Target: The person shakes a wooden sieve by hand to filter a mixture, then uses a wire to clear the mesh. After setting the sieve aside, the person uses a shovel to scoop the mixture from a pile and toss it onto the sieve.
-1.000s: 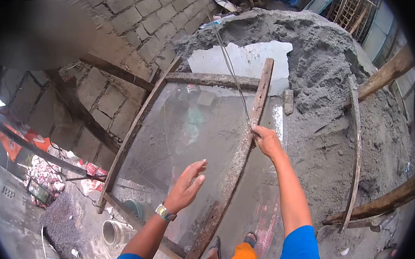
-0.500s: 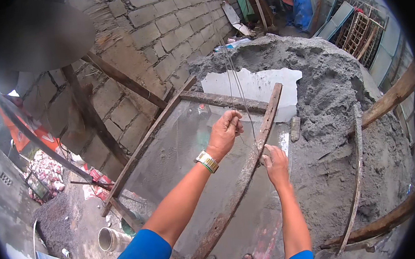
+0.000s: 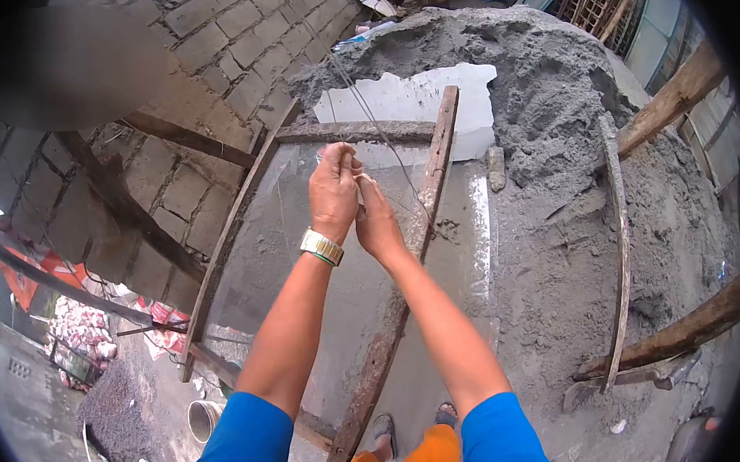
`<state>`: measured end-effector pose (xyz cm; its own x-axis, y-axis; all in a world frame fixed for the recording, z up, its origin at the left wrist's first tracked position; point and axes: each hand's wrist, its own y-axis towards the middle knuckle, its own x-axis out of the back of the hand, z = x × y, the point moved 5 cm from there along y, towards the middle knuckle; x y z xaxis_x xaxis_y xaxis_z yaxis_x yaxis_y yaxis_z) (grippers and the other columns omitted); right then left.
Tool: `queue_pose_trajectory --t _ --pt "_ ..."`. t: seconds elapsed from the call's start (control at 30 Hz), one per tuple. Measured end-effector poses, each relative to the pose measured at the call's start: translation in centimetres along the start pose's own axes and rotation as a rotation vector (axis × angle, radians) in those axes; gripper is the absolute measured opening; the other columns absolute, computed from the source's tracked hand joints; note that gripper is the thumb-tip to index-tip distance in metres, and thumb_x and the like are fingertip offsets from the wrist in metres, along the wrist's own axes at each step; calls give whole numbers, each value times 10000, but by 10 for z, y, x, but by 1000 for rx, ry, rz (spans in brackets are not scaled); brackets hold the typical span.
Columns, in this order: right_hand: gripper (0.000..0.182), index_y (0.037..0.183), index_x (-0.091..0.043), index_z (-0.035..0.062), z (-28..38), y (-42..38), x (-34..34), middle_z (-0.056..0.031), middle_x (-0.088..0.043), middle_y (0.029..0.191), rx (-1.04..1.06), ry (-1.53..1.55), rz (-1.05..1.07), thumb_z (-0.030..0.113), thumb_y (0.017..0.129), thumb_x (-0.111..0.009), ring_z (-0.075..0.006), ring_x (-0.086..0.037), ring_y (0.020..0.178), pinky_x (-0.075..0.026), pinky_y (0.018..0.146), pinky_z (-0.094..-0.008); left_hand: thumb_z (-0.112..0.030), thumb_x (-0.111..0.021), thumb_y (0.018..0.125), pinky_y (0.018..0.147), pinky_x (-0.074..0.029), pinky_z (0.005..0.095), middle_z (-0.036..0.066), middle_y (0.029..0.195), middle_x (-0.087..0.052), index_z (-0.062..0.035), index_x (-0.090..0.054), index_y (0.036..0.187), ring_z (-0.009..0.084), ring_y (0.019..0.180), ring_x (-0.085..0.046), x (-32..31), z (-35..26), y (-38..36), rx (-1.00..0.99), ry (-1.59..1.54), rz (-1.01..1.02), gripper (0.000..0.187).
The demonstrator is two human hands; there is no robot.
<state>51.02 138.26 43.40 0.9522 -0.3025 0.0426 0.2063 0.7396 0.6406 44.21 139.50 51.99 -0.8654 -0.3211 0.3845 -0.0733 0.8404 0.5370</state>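
Observation:
My left hand (image 3: 333, 195), with a gold-coloured watch (image 3: 321, 246) on its wrist, is raised over the wooden frame, its fingers closed at a thin wire (image 3: 334, 118) that runs down from above. My right hand (image 3: 376, 220) is pressed close beside it, fingertips meeting the left hand's fingers; they look closed, but what they hold is hidden. More wire strands (image 3: 372, 117) slant down to the long wooden bar (image 3: 407, 267), which lies across the frame just right of my hands. Under them is a grey, cement-smeared board (image 3: 261, 264).
A large heap of grey sand (image 3: 569, 131) lies to the right, with a white sheet (image 3: 412, 99) against it. Wooden poles (image 3: 678, 102) jut in from the right. A block wall (image 3: 237, 51) stands at left. A bucket (image 3: 203, 419) is on the ground at lower left.
My right hand has left the wooden bar and moved up and left to meet my left hand. The view has tilted down, showing more of my legs.

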Motion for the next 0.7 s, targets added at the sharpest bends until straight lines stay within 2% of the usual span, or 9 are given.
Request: queue_pose_trajectory --t 0.1,0.13,0.2,0.23,0.33,0.4,0.5,0.6,0.7 --pt "245 1144 -536 23 -5 9 -24 -219 -589 1127 -82 118 21 6 899 -527 -432 -556 1049 -474 832 -471 -117 -518 981 690 -516 283 43 825 -649 -47 -594 1013 113 753 -618 7 12 10 50 -65 82 108" --pt "203 1118 -561 28 2 6 -26 -188 -610 1058 -157 210 29 34 918 -528 -384 -590 980 -481 802 -429 -99 -507 983 710 -525 280 37 827 -645 -36 -597 1008 111 767 -625 14 -8 3 -18 108 129 113" --pt "168 1093 -585 32 10 -15 -17 -157 -631 989 -252 290 44 62 937 -529 -336 -624 910 -489 773 -386 -83 -497 983 716 -541 308 47 851 -658 -17 -595 1006 129 747 -637 25 -11 -11 113 -119 208 120" --pt "160 1082 -595 31 12 -40 -11 -121 -623 910 -382 420 58 109 957 -534 -260 -609 838 -480 741 -344 -143 -558 959 845 -536 352 119 1080 -639 -3 -559 1151 212 974 -641 28 -8 -21 340 -243 319 237" --pt "230 1055 -620 19 19 -72 32 -51 -597 795 -413 573 -63 228 980 -562 -108 -533 731 -454 682 -267 -223 -611 938 988 -450 358 126 1289 -526 -40 -472 1310 241 1222 -515 18 -35 -30 157 -229 440 437" --pt "263 1053 -639 16 3 -70 64 -39 -630 815 -400 461 -34 258 969 -581 -110 -541 723 -459 678 -268 -291 -653 904 1063 -378 400 127 1427 -397 -42 -389 1397 267 1332 -389 -3 -53 -17 84 -403 471 611" --pt "231 1039 -668 49 -3 -31 123 -99 -684 892 -213 47 7 249 954 -591 -200 -633 758 -486 697 -300 -263 -625 922 1053 -389 388 131 1363 -476 -32 -437 1363 247 1283 -448 -29 -73 13 -4 -535 444 532" --pt "188 1046 -682 108 -4 17 169 -113 -690 975 24 -414 7 223 919 -606 -331 -656 839 -517 704 -365 -205 -600 927 1063 -379 373 124 1311 -541 -47 -490 1322 220 1250 -483 -43 -79 21 83 -543 731 439" --pt "167 1029 -681 142 -26 64 164 -66 -692 935 129 -493 111 230 906 -609 -318 -647 875 -512 833 -412 -39 -518 891 1060 -387 358 59 1196 -608 -74 -559 1193 179 1171 -535 -39 -86 22 -103 -193 716 306"
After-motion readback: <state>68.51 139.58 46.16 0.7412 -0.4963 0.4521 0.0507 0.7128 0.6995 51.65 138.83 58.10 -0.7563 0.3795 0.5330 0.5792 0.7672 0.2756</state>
